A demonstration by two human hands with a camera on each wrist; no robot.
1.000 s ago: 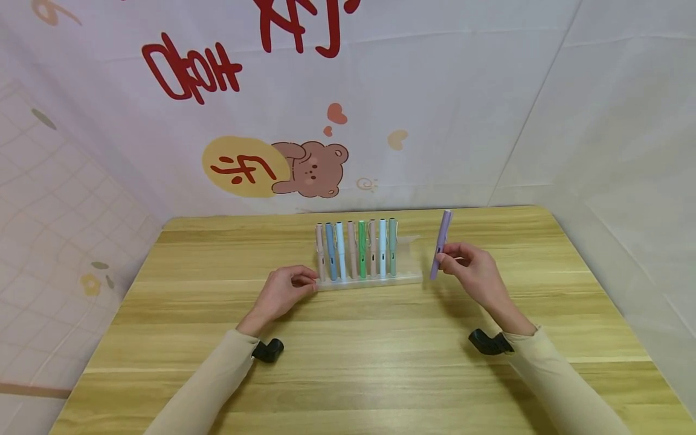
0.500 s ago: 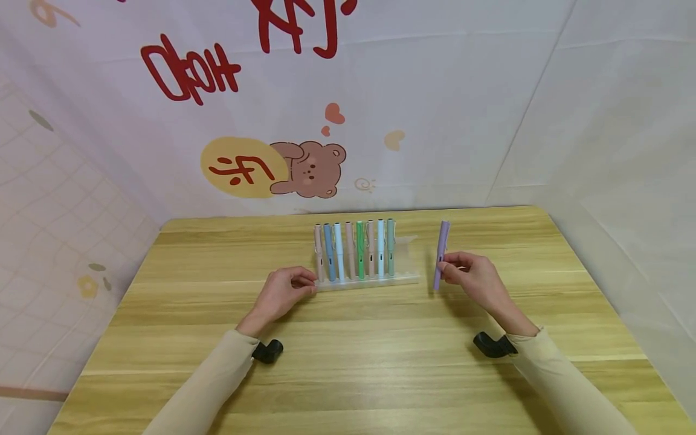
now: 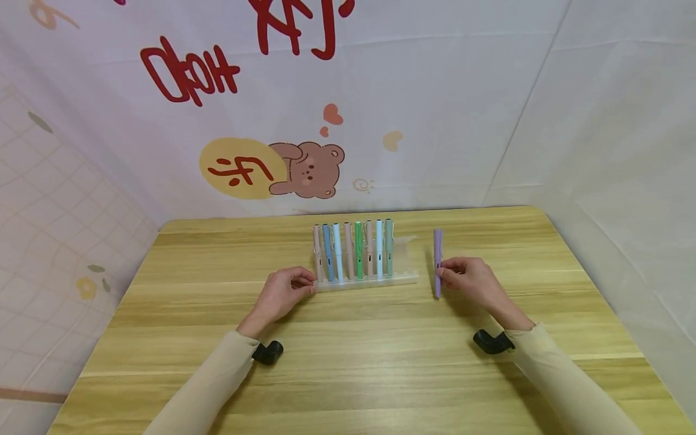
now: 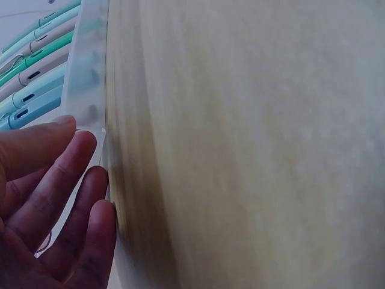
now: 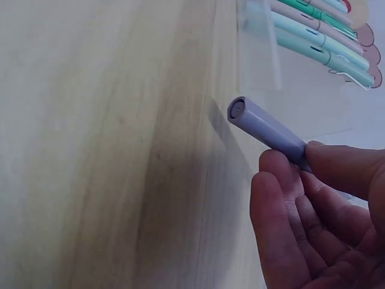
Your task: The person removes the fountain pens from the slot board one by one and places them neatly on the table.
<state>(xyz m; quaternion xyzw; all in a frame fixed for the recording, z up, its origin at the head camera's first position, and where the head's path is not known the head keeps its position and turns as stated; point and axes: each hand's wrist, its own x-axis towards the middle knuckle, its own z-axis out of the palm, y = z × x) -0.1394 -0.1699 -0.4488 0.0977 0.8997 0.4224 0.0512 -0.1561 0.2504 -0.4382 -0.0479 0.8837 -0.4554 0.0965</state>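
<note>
**Holding a purple pen upright, just right of the rack**

Right of centre in the head view, gripping the purple pen (image 3: 437, 249) between thumb and fingers of the right hand (image 3: 472, 279). In the right wrist view, lower end of the pen apart from its shadow, so raised off the desk (image 3: 353, 362).

Left of centre, at the near left corner of the rack (image 3: 405, 280): the left hand (image 3: 283, 293), fingers loosely bent at that end. Impossible to tell whether pinching it or merely touching.

Across the middle of the frame, standing in the clear rack from left to right: pink pen (image 3: 318, 257), blue pen (image 3: 328, 254), pale blue pen (image 3: 338, 254), second pink pen (image 3: 349, 252), green pen (image 3: 359, 252), third pink pen (image 3: 370, 249), second pale blue pen (image 3: 379, 249), teal pen (image 3: 389, 249). A row stopping short of the rack's right end.

At lower left and lower right, beige sleeves (image 3: 560, 374) with black mounts (image 3: 492, 342) at the wrists. In the upper half, a pale wall cloth (image 3: 435, 78) printed with a brown bear (image 3: 315, 172), a yellow disc (image 3: 272, 158) and red lettering (image 3: 328, 30).
</note>
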